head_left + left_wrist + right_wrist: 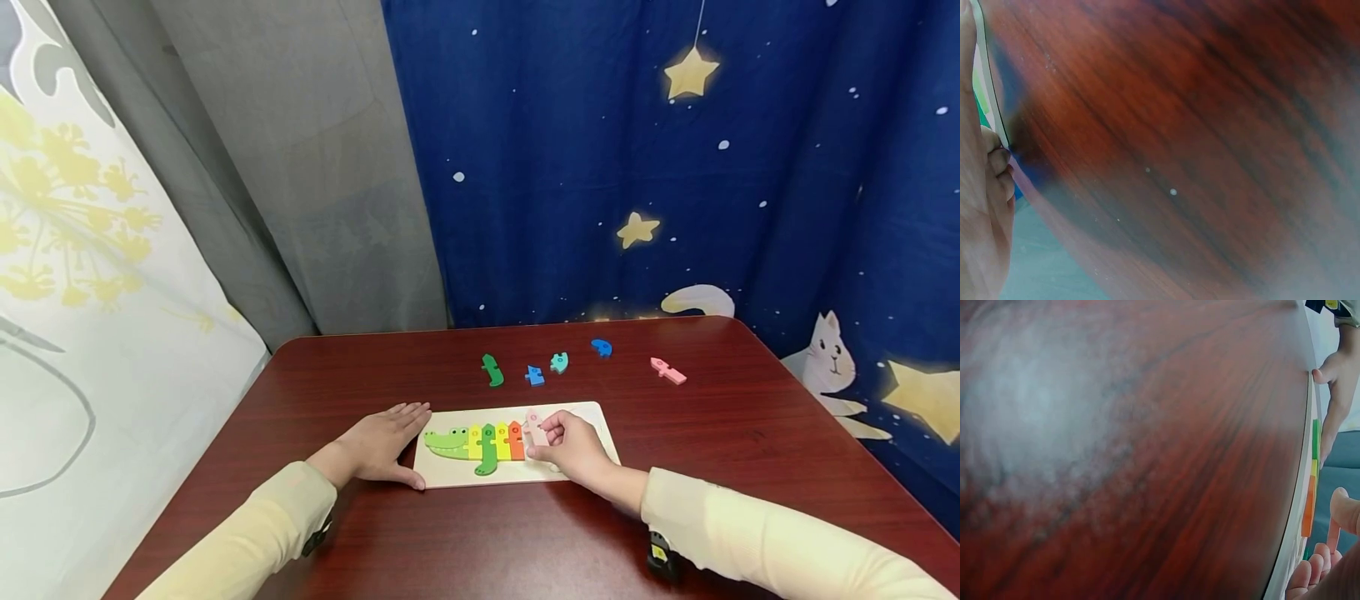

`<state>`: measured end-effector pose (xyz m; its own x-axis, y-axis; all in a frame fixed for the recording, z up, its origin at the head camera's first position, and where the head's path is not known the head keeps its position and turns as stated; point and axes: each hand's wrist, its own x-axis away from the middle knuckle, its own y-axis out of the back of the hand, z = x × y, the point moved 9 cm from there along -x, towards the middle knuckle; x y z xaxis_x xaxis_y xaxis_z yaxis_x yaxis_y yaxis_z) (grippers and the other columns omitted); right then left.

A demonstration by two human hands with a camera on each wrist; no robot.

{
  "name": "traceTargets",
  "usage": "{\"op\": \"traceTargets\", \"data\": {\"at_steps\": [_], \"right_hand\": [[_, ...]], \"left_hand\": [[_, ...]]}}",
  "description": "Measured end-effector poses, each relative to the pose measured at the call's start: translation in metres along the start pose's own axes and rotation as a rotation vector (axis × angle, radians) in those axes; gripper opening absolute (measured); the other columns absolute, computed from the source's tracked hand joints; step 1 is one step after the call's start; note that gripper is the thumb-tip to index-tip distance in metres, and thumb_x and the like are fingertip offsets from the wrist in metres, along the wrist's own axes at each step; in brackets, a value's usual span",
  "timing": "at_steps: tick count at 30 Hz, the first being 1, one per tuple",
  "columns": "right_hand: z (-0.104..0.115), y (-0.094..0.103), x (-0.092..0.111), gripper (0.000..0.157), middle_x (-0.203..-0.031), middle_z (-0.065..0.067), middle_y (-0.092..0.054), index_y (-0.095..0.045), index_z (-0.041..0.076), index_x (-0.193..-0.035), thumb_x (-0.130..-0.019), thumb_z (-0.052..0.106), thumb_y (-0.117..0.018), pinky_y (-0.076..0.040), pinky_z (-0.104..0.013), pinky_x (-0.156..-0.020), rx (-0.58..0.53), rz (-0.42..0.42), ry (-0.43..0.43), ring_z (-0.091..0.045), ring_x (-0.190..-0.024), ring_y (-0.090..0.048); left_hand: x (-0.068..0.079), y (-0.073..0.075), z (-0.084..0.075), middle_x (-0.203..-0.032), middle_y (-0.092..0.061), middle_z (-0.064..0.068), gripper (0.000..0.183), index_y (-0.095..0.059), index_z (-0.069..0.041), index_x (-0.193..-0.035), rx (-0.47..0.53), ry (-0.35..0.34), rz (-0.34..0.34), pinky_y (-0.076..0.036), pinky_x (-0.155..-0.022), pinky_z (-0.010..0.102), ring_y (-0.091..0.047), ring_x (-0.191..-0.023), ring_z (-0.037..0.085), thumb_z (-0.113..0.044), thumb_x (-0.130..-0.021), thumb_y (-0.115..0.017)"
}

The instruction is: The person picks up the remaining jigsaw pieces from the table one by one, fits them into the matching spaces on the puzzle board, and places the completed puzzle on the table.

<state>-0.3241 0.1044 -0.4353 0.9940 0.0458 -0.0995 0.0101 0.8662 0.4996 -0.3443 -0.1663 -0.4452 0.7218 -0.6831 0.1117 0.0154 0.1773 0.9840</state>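
A pale wooden puzzle board (pixel 457 477) lies on the table with a crocodile partly laid out on it: a light green head (pixel 447 442), then yellow, green, yellow and orange pieces (pixel 516 442) side by side. My right hand (pixel 573 450) pinches a pink puzzle piece (pixel 535 428) between thumb and fingers, just right of the orange piece. In the right wrist view the pink piece (pixel 1333 536) stands tilted up between thumb and fingertips. My left hand (pixel 386 444) rests at the board's left edge, fingers straight and thumb spread along the near corner.
Beyond the board lie loose pieces: a dark green one (pixel 492 370), a blue one (pixel 534 376), a teal one (pixel 558 362), a darker blue one (pixel 602 347) and a pink one (pixel 667 371). Curtains (pixel 555 167) hang behind the dark red table (pixel 360 367).
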Motion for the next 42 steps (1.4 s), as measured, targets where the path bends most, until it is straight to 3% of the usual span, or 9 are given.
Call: {"op": "traceTargets", "data": {"at_steps": [42], "right_hand": [[-0.003, -0.016, -0.004, 0.037, -0.067, 0.001, -0.049, -0.057, 0.008, -0.079, -0.066, 0.018, -0.091, -0.039, -0.028, -0.058, 0.147, 0.041, 0.040, -0.014, -0.064, -0.046]], "left_hand": [[-0.002, -0.004, 0.001, -0.158, -0.024, 0.012, 0.119, -0.027, -0.002, -0.153, -0.002, -0.002, -0.011, -0.020, -0.116, 0.037, -0.022, -0.144, 0.024, -0.090, -0.073, -0.036]]}}
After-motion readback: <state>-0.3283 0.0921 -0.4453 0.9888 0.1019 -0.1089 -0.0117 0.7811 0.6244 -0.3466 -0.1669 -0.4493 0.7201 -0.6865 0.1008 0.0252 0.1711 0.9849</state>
